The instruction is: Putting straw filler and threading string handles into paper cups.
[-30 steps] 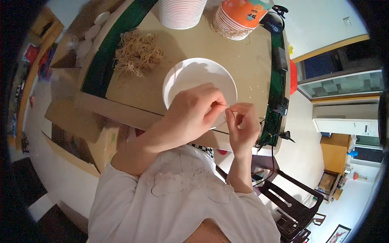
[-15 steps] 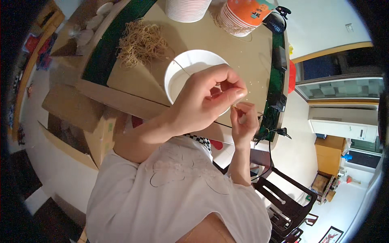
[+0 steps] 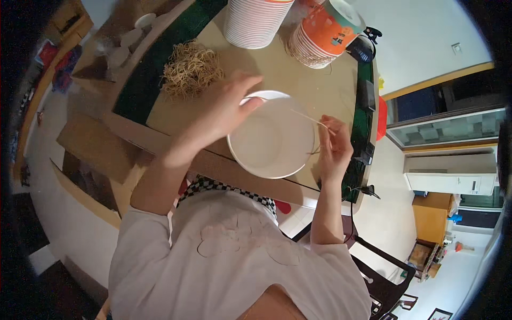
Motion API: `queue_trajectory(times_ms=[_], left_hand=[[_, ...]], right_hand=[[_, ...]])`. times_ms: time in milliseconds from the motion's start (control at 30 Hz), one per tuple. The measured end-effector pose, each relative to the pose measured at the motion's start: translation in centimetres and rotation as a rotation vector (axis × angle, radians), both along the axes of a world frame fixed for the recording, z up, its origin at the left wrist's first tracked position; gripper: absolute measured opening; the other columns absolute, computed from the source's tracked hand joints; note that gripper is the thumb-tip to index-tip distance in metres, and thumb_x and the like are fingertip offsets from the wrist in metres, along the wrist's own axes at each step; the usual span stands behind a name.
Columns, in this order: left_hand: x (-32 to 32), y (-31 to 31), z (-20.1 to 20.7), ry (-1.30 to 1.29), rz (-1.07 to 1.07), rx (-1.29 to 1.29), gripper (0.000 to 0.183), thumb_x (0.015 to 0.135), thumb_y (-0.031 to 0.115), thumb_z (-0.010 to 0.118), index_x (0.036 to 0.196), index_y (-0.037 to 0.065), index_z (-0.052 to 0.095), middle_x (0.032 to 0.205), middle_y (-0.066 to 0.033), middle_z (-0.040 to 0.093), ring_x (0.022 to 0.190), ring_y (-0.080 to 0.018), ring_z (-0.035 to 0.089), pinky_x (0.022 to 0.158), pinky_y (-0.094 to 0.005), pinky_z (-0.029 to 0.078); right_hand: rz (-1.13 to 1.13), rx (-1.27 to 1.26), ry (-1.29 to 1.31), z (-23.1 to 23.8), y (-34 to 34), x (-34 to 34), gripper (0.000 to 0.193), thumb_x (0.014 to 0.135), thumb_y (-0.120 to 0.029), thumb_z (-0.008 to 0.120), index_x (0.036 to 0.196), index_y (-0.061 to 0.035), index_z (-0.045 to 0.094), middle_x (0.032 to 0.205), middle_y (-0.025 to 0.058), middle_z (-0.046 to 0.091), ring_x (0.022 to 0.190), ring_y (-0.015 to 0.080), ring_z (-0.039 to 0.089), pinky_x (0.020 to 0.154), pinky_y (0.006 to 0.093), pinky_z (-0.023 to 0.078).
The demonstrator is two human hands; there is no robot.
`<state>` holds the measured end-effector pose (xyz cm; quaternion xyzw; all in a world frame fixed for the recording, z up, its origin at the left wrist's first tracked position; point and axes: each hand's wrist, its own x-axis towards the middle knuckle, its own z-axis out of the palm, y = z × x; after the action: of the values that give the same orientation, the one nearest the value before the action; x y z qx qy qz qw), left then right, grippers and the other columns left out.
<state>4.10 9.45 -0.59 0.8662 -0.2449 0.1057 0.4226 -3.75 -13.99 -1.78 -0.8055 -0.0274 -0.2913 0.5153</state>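
A white round paper tub sits near the table's front edge with its open mouth toward me. My left hand is at the tub's left rim, slightly blurred, with thumb and fingers apart. At the tub's right side my right hand pinches a thin pale string. The string stretches from its fingertips leftward over the tub's opening; its far end is hard to make out. Beyond my left hand lies a tangled heap of tan strings.
A stack of white tubs and an orange-printed stack of tubs stand at the back of the table. Black devices and cables line the right edge. An open cardboard box is at the left, and a dark chair at the right.
My hands, close together over the tub before, have moved apart, left hand to the left and right hand slightly right. The tub's inside is now uncovered, and the string shows across it.
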Motion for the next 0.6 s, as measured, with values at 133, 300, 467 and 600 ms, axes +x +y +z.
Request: queue_trajectory(times_ms=[133,300,467,600], left_hand=[[3.2,1.1,-2.5,0.391,-0.205,-0.132,0.021,0.091,0.018,0.062,0.105,0.002,0.066,0.081,-0.0065,0.065,0.075,-0.0137,0.061,0.068,-0.029,0.049],[4.0,0.7,-4.5,0.864,-0.266,-0.509,0.019,0.092,0.019,0.059,0.097,0.003,0.069,0.068,-0.0011,0.062,0.06,-0.0072,0.055,0.055,-0.0234,0.044],[3.9,0.7,-7.4,1.164,-0.417,-0.921,0.025,0.09,0.014,0.059,0.112,0.002,0.059,0.085,0.0011,0.062,0.06,-0.0028,0.054,0.053,-0.0165,0.046],[3.5,0.2,-9.1,1.248,-0.332,-0.911,0.024,0.089,0.012,0.06,0.11,0.001,0.059,0.082,-0.0002,0.062,0.058,-0.002,0.054,0.048,-0.0159,0.046]], right_hand=[[0.061,0.267,0.302,-1.1,-1.4,1.6,0.006,0.093,-0.006,0.059,0.093,-0.0004,0.062,0.083,0.0038,0.064,0.078,0.0105,0.06,0.073,0.0239,0.048],[0.081,0.303,0.633,-1.5,-3.3,3.5,0.012,0.095,-0.01,0.057,0.096,-0.0013,0.064,0.081,0.0036,0.064,0.075,0.0083,0.058,0.067,0.0221,0.046],[0.196,0.408,0.797,-2.7,-4.6,4.0,0.015,0.095,-0.014,0.057,0.099,-0.0015,0.065,0.084,0.003,0.066,0.075,0.0071,0.058,0.064,0.022,0.045],[0.227,0.365,0.818,-4.1,-6.2,4.1,0.02,0.094,-0.018,0.059,0.101,-0.0007,0.065,0.088,0.0045,0.066,0.08,0.0091,0.059,0.07,0.0246,0.047]])
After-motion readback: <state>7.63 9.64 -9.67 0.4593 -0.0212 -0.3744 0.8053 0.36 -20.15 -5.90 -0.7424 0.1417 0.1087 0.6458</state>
